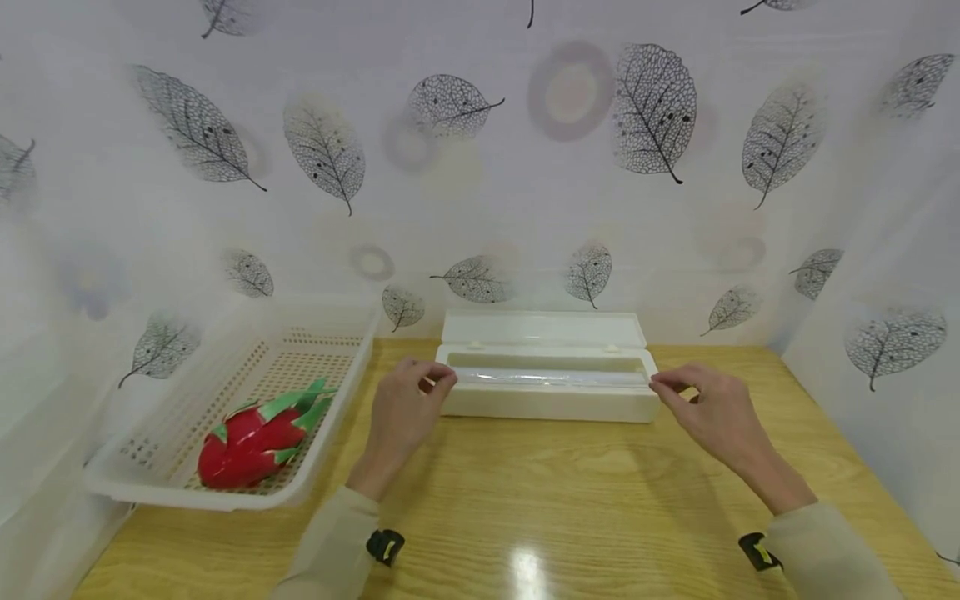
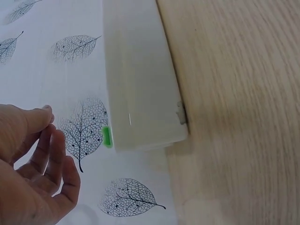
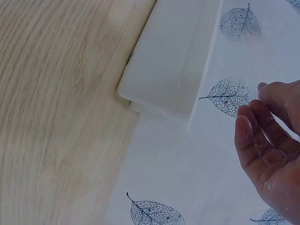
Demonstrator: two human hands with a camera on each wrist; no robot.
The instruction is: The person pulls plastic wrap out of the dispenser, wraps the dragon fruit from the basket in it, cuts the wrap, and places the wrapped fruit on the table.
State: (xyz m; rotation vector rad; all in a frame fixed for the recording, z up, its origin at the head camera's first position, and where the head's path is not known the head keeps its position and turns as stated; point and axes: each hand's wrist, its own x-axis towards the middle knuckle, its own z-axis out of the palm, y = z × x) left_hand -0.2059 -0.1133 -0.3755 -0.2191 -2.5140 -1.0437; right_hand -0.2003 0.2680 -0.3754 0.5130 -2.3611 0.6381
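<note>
The clear film (image 1: 551, 378) sits rolled in the white box (image 1: 555, 406) on the surface (image 1: 540, 483); fingers of my left hand (image 1: 403, 410) and right hand (image 1: 716, 410) pinch its edge. Pulling unevenly could skew or tear it, or drag the box along.

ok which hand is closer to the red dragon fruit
Left: the left hand is at the left end of the white box, right of the red dragon fruit; the right hand is farther off, by the box's right end.

Pale sheeting (image 1: 510, 200) behind and at both sides, dark skeleton leaves (image 1: 655, 108) printed — wood-grain bench (image 1: 585, 500) below, bright glare (image 1: 527, 571) nearby
</note>
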